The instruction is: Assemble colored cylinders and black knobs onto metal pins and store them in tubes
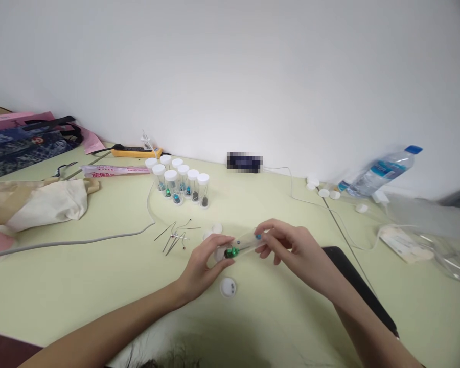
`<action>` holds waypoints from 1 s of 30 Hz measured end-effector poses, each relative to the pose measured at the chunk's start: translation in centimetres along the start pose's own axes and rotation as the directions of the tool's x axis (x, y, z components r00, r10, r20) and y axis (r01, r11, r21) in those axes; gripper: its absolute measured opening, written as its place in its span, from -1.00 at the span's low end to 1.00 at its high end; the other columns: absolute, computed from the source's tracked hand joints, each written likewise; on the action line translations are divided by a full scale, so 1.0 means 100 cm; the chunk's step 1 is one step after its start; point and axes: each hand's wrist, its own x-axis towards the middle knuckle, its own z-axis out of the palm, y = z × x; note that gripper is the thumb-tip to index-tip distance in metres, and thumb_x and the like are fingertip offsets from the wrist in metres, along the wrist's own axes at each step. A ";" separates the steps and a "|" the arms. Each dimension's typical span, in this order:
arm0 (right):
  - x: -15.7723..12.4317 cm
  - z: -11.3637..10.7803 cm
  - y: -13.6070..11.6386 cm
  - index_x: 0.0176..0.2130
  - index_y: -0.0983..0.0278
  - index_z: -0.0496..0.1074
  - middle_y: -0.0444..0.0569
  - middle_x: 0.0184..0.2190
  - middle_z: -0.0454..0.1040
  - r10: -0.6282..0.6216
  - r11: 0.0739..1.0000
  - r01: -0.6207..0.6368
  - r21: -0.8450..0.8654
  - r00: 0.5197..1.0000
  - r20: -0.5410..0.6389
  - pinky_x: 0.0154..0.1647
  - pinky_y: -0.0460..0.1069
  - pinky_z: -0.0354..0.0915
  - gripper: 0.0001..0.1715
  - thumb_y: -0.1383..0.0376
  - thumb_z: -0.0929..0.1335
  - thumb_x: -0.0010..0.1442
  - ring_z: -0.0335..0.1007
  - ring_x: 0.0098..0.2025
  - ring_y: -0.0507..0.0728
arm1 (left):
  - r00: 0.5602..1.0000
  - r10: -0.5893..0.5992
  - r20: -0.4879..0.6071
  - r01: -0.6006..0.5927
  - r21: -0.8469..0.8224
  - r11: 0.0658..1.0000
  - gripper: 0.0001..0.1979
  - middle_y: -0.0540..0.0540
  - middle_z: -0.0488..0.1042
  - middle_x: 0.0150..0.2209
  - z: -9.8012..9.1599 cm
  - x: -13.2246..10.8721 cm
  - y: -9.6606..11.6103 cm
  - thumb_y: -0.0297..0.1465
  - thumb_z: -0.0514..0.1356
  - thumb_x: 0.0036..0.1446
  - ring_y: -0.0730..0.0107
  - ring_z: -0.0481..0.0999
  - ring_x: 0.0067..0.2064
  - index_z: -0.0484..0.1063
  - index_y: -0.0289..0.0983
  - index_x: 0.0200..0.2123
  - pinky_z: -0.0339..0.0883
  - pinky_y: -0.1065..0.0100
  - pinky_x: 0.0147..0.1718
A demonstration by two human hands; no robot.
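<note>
A clear plastic tube [247, 243] lies nearly level between my two hands, above the table. Inside its left end sits a shiny green piece [232, 252], and a thin rod runs from it along the tube. My left hand [204, 265] is closed on that left end, thumb below and fingers above. At the other end, my right hand [287, 243] has thumb and fingers pinched around the tube, beside a small blue spot [258, 236]. A white cap [228, 287] with small dark bits in it rests just below the tube. More white caps [216, 228] lie behind my left hand.
Several capped tubes [171, 189] stand upright in a group behind. Thin metal rods [172, 237] are scattered left of my hands. Right: a black flat object [352, 281], loose white caps [324, 192], a leaning water bottle [385, 171]. Left: a cloth bag [49, 204] and a grey cable [80, 242].
</note>
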 end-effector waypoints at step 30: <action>-0.021 -0.007 -0.021 -0.14 0.16 0.43 -0.10 -0.42 0.53 -0.173 0.898 0.115 -0.425 0.980 -0.101 -0.48 -0.08 0.24 -0.79 0.20 0.25 0.30 0.43 -0.46 0.08 | 0.997 0.041 -0.067 -0.016 0.332 0.943 -0.63 -0.08 0.47 -0.18 -0.048 0.031 0.007 -0.36 0.23 0.09 0.24 0.49 -0.19 0.25 -0.16 -0.02 0.35 0.24 -0.19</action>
